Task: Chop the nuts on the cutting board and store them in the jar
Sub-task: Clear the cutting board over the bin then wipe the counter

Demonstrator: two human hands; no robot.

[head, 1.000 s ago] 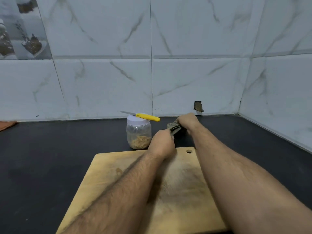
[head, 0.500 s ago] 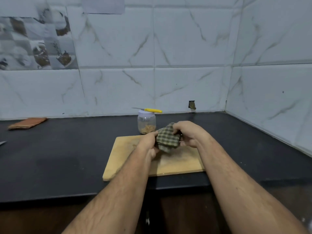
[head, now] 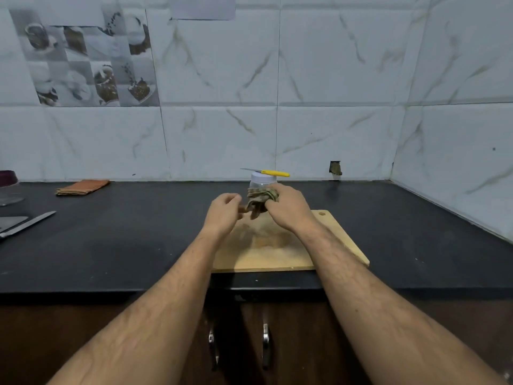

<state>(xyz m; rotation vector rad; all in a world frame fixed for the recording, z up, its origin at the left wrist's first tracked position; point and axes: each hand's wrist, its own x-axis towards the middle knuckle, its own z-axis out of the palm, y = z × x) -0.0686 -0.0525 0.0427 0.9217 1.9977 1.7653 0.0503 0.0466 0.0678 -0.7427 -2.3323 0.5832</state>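
Clutching a checked cloth (head: 260, 201) — right hand (head: 288, 208) above cutting board (head: 337, 243).

Both bare forearms reached forward from the lower corners, converging toward the middle. The right hand (head: 288, 208) was turned palm down, its fingers curled round a bunched checked cloth (head: 261, 200) in a firm grip. The left hand (head: 223, 212) sat just beside it, knuckles up, fingers curled inward toward the cloth's lower edge; whether they pinched it could not be told.
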